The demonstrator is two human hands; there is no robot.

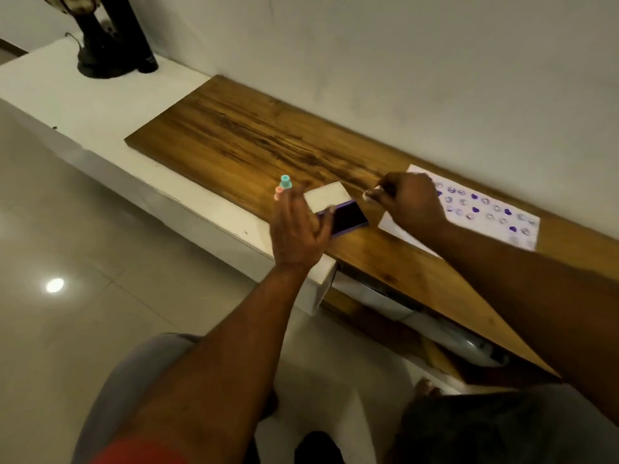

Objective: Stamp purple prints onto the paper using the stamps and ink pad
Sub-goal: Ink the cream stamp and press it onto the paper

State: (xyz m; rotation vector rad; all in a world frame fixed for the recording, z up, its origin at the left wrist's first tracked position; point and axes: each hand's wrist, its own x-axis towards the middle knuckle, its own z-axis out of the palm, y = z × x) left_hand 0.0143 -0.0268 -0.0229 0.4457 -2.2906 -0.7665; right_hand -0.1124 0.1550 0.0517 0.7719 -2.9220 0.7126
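Note:
A purple ink pad [348,218] lies open on the wooden board, its white lid [326,196] tipped back behind it. My left hand [298,226] rests at the pad's left edge with straight fingers. Just past those fingertips stand a teal stamp [285,181] and a pink stamp [278,193]. My right hand [410,200] pinches a small white stamp [370,193] just right of the pad, over the left end of the white paper [485,212]. The sheet carries several purple prints.
The wooden board [254,139] lies on a white ledge [67,95] against a pale wall. A dark lamp base [100,58] and a black cylinder [140,38] stand at the ledge's far left. Tiled floor [67,262] lies below, with my knees at the bottom.

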